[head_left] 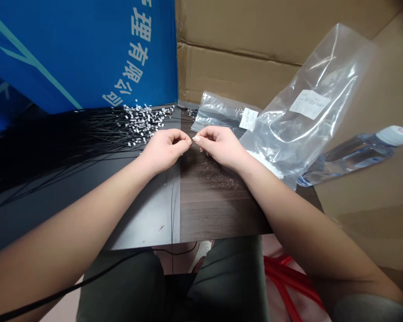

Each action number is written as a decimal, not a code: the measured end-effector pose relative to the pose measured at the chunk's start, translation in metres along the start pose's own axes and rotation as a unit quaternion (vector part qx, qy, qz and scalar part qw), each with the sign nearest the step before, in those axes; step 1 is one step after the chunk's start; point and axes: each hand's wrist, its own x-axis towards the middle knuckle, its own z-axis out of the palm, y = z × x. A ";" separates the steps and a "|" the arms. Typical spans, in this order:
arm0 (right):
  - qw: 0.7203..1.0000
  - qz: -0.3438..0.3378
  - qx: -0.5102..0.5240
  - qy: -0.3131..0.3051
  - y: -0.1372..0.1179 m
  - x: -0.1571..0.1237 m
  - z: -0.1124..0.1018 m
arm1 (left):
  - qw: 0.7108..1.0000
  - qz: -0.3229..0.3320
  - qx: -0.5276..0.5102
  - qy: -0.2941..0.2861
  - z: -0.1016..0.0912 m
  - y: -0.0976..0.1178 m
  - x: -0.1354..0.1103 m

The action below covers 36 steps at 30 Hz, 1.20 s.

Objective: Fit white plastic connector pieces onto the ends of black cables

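My left hand is closed in a pinch over the table, with a thin black wire hanging below it past the table edge. Facing it, my right hand pinches at the same spot, fingertips almost meeting the left ones. Whatever sits between the right fingertips is too small and covered to make out. Left of my hands lies a large bundle of black wires, many ending in small white connectors. By my right wrist, a clear plastic bag holds small white pieces.
A smaller labelled bag lies behind my right hand. A water bottle leans at the right against cardboard. A blue printed panel stands at the back left. Tiny white scraps dot the dark wood table.
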 end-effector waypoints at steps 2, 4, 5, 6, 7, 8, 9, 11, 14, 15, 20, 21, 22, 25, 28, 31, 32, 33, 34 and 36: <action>1.000 0.004 0.003 0.002 -0.001 0.000 0.000 | 1.000 0.001 -0.007 -0.006 0.001 -0.002 0.000; 1.000 0.006 0.005 0.005 -0.001 0.000 0.000 | 1.000 0.001 -0.010 -0.009 0.001 -0.003 0.000; 1.000 0.007 0.006 0.006 -0.002 0.000 0.000 | 1.000 0.000 -0.011 -0.010 0.001 -0.004 0.000; 1.000 0.008 0.007 0.007 -0.002 0.000 0.000 | 1.000 0.000 -0.012 -0.011 0.002 -0.004 0.000; 1.000 0.009 0.008 0.007 -0.002 0.000 0.000 | 1.000 0.001 -0.013 -0.011 0.002 -0.004 0.000; 1.000 0.010 0.010 0.006 -0.002 0.000 -0.001 | 1.000 0.001 -0.013 -0.012 0.001 -0.004 0.000; 1.000 0.012 0.012 0.005 -0.002 0.000 -0.001 | 1.000 0.000 -0.012 -0.013 0.001 -0.004 0.000; 1.000 0.013 0.020 0.001 -0.002 0.000 0.000 | 1.000 -0.002 -0.008 -0.015 0.001 -0.004 0.000; 0.999 0.011 0.036 -0.007 -0.002 0.000 0.000 | 1.000 -0.008 -0.003 -0.016 0.000 -0.003 0.000; 0.999 0.011 0.039 -0.010 -0.002 -0.001 -0.001 | 1.000 -0.010 -0.003 -0.016 0.000 -0.003 0.000; 0.999 0.015 0.039 -0.011 -0.004 -0.002 -0.001 | 1.000 -0.007 -0.010 -0.014 0.000 -0.004 0.000; 0.999 0.014 0.038 -0.009 -0.004 -0.003 -0.001 | 1.000 -0.005 -0.012 -0.013 0.000 -0.004 0.000; 0.999 0.012 0.037 -0.007 -0.005 -0.003 -0.001 | 1.000 -0.005 -0.014 -0.012 0.001 -0.003 0.000; 0.999 0.007 0.037 -0.004 -0.004 -0.003 -0.001 | 1.000 -0.015 -0.023 -0.011 0.002 -0.003 0.000; 0.999 0.005 0.037 -0.006 -0.003 -0.002 0.000 | 0.998 -0.033 -0.052 -0.010 0.002 -0.004 0.000; 0.999 -0.002 0.038 -0.010 -0.002 -0.001 0.000 | 0.996 -0.042 -0.078 -0.004 0.003 -0.005 0.000; 0.999 -0.005 0.036 -0.012 -0.002 -0.001 0.000 | 0.996 -0.044 -0.083 -0.002 0.003 -0.004 0.000; 0.999 -0.008 0.031 -0.015 -0.002 -0.001 -0.001 | 0.995 -0.046 -0.085 0.000 0.003 -0.004 -0.001; 0.999 -0.011 0.025 -0.019 -0.002 -0.001 -0.001 | 0.995 -0.047 -0.087 0.001 0.003 -0.004 -0.001; 0.999 -0.019 0.010 -0.023 -0.001 -0.001 -0.002 | 0.995 -0.048 -0.087 0.003 0.002 -0.003 -0.001</action>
